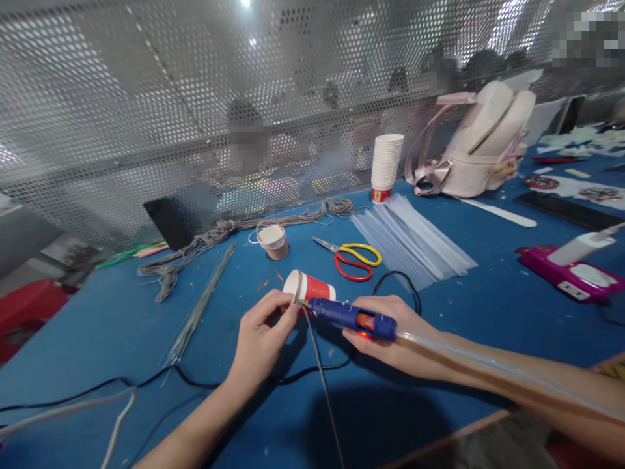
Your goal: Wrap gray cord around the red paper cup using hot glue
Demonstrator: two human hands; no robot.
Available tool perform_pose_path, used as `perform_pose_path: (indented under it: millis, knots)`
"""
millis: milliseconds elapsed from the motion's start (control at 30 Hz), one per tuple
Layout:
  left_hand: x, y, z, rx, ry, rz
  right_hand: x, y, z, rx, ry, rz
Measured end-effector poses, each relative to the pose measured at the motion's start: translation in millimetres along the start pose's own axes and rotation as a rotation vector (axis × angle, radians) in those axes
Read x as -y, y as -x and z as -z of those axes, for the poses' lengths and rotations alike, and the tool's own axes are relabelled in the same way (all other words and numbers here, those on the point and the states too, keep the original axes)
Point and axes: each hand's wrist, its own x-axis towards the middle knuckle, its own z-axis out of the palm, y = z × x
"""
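My left hand [261, 335] pinches the rim of a red and white paper cup [318, 288] lying on its side. A thin grey cord [319, 368] lies along the rim at my fingertips and trails down toward me. My right hand [407, 342] is wrapped round a blue hot glue gun [336, 313], its red light lit and a clear glue stick [454, 346] sticking out of the back. The gun's nozzle is at the cup rim, close to my left fingertips; whether it touches cannot be seen. Beyond the cup lie scissors [354, 270] with red and yellow handles.
A small cord-wrapped cup [275, 243], grey cord bundles [215, 233], thin wires [202, 306] and a phone [167, 223] are on the blue table [122, 326]. Stacked paper cups [387, 163], clear strips [415, 241], a backpack [476, 153] and a pink power strip [561, 270] stand right. Black cable [195, 383] crosses the front.
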Motion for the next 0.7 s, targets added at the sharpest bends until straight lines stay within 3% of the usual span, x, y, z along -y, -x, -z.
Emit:
perform_pose_path:
  millis: [700]
  knots:
    - [-0.2, -0.6, 0.6, 0.021, -0.026, 0.02, -7.5, 5.0, -2.8, -0.031, 0.082, 0.069]
